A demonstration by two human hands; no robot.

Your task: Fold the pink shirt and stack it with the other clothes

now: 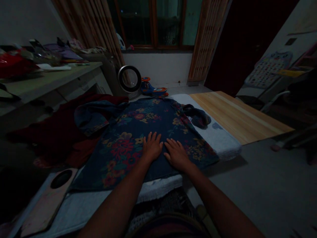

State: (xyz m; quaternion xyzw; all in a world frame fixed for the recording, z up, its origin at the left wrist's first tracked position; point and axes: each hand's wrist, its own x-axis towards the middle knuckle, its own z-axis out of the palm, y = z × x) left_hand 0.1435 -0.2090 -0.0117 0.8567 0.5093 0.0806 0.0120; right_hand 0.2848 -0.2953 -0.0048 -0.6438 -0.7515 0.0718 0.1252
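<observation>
A dark blue floral garment (138,132) lies spread over a light cloth-covered table (223,140). Its left sleeve (90,117) stretches over dark red fabric, and the other sleeve (198,116) is bunched on the cloth at the right. My left hand (152,145) rests flat on the garment's middle, fingers spread. Just to its right, my right hand (177,153) also lies palm down on the fabric with fingers extended. Neither hand grips anything.
Dark red cloth (61,122) is heaped at the left. A pale board with a dark round hole (41,208) lies at the near left. Beyond the table's right side is a wooden panel (240,114). A cluttered counter (27,87) stands left; a round-doored appliance (119,77) is behind.
</observation>
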